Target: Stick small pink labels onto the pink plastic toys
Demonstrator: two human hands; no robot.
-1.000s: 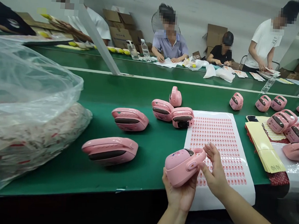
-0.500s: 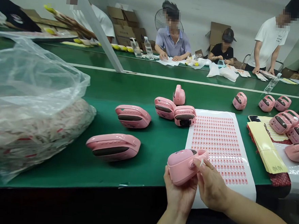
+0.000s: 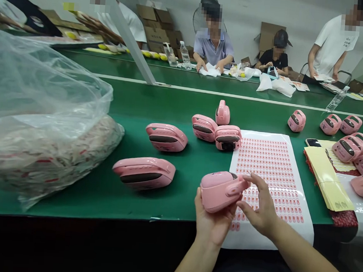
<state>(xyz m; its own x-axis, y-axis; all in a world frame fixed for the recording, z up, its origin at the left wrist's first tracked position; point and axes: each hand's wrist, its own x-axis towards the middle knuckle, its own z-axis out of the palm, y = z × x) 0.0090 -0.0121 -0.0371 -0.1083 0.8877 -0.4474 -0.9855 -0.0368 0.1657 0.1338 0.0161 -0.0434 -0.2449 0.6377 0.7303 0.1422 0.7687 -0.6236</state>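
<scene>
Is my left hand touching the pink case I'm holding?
Touching. The head view shows the left hand cupped under the pink case, with the case resting against it, no gap between them.

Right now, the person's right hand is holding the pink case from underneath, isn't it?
Not quite, the hand is wrong. The head view shows the left hand holding the pink case from underneath. The right hand is beside the case, above the sheet of labels.
</scene>
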